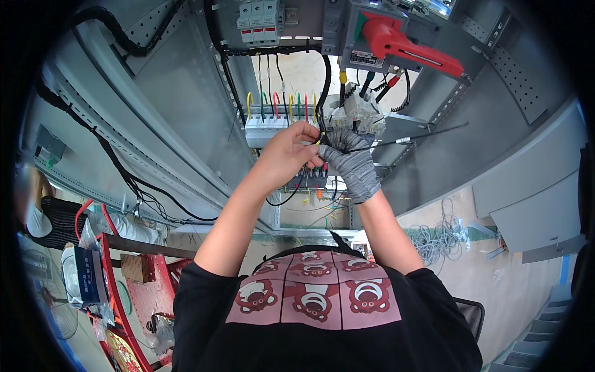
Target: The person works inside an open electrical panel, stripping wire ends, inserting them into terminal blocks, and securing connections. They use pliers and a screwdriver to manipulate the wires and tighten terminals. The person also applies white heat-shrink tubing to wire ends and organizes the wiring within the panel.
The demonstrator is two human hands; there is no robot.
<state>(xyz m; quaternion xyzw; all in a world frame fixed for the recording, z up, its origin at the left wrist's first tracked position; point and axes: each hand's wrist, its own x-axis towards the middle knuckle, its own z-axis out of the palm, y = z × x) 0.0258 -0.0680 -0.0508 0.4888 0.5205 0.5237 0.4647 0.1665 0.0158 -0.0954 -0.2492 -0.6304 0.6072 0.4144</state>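
Observation:
Inside a grey metal cabinet, both my hands meet at the middle of the wiring. My left hand (pixel 290 152) is bare, its thumb and fingers pinched together beside the black wire bundle; whatever is between the fingertips is too small to make out. My right hand (pixel 353 167), in a grey knitted glove, is closed around a thin black wire (pixel 427 134) with a white sleeve on it. The wire's free end sticks out to the right. Just behind my left hand is a row of white breakers (pixel 266 129) with yellow, green and red wires.
A large red rotary handle (pixel 409 46) juts out at the upper right over a switch with thick cables. White fuse holders (pixel 258 23) sit at the top. A red cart (pixel 139 273) with boxes stands lower left, near another person. Coiled wire (pixel 437 242) lies on the floor at right.

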